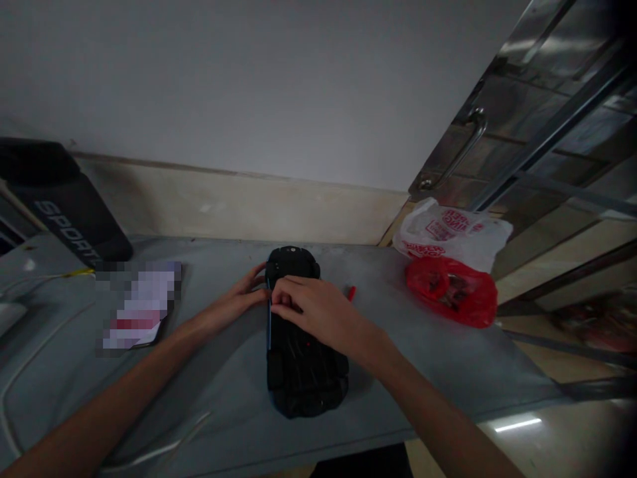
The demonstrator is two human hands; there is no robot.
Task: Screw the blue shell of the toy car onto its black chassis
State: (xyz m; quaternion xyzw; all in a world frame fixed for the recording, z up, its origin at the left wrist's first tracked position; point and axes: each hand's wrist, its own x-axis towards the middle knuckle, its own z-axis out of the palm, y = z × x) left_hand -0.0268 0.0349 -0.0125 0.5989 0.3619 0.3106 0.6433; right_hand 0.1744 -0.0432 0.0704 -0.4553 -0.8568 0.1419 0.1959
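Note:
A black toy car (306, 372) lies upside down on the grey table, with its underside and wheels facing up. A thin blue strip of its body shows along its left edge. My left hand (249, 289) holds the car by its left side, with thumb and fingers against the edge near the far wheel. Over the middle of the underside, my right hand (311, 307) is closed in a pinch with its fingers curled. Whatever is between those fingertips is hidden or too small to make out. A short red item (351, 293) shows just beyond my right hand.
On the left are a phone (144, 305) with a blurred screen, a black bottle (74, 212) marked SPORT and a white cable (30, 358). A white plastic bag (452, 229) and a red plastic bag (455, 292) sit at the right. Behind the table (219, 378) rises a wall.

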